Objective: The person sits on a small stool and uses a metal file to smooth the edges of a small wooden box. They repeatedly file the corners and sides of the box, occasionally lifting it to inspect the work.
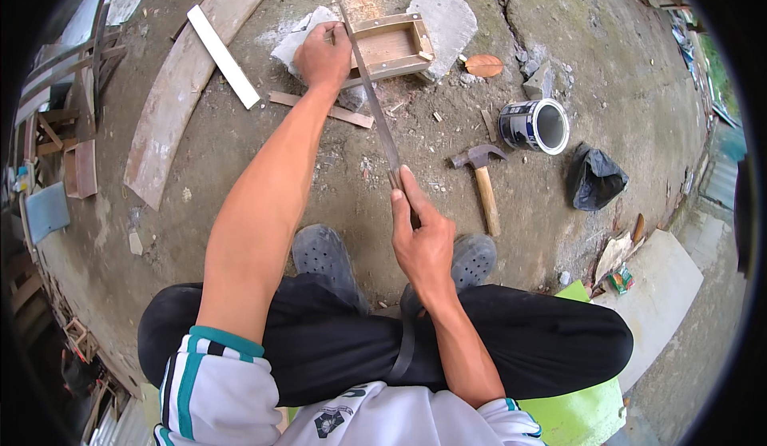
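A small shallow wooden box [393, 67] with nail heads along its rim lies across two broken concrete pieces. At its left end my left hand [325, 56] is closed, with the fingers curled on the box's edge. My right hand [423, 238] grips the near end of a long, flat metal file [377, 109]. The file slants away from me, its far part lying against the box's left end beside my left hand. Its surface is too fine to make out, and the left fingertips are partly hidden.
A claw hammer [486, 194] and an open paint can [537, 125] are to the right, near a black plastic bag [595, 177]. On the left lie a white strip [224, 58] and a long curved-looking board [180, 98]. A thin wood strip [323, 109] lies before the box.
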Demonstrator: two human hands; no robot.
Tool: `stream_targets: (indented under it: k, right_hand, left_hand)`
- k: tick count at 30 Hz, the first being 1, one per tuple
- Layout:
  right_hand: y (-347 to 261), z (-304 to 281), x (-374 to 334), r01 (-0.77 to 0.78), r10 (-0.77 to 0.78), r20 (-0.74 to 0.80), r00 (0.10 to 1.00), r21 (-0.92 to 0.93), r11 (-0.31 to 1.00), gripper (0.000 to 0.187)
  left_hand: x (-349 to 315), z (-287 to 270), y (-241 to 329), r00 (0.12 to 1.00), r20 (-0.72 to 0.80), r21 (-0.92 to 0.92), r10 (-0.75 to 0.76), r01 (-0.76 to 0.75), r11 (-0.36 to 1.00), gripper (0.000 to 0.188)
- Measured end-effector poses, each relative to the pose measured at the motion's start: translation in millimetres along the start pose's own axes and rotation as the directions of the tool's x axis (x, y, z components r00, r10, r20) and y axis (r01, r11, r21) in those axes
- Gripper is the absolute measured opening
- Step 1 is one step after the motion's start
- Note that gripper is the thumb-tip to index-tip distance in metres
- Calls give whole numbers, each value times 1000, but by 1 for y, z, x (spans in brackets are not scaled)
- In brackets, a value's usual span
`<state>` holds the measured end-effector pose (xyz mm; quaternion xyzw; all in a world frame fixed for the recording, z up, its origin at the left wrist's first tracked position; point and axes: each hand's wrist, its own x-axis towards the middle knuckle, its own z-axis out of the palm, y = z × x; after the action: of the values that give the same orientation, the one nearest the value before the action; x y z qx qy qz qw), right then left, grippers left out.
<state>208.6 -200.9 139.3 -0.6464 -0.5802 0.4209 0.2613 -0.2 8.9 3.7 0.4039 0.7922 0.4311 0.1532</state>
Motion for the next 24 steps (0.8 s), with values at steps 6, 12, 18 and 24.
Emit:
stream_targets:
  k: [6,12,18,24]
  right_hand:
    - [-17,-13,2,-165,173,91,981,-84,983,36]
    - [18,-3,-16,153,-160,-79,984,-93,984,36]
    - [20,-4,-23,331,-369,-143,918,-234,914,38]
    - [25,0,-27,255,-283,-80,956,-252,933,38]
  left_hand:
    - [1,3,-3,1000,12,-1,-20,20,1000,32]
    - [-2,5,0,1000,-14,-11,-2,2,1000,32]
    - [-7,6,-8,1000,25,-14,14,-13,1000,31]
    - [-8,4,-4,999,37,-28,9,-8,1000,33]
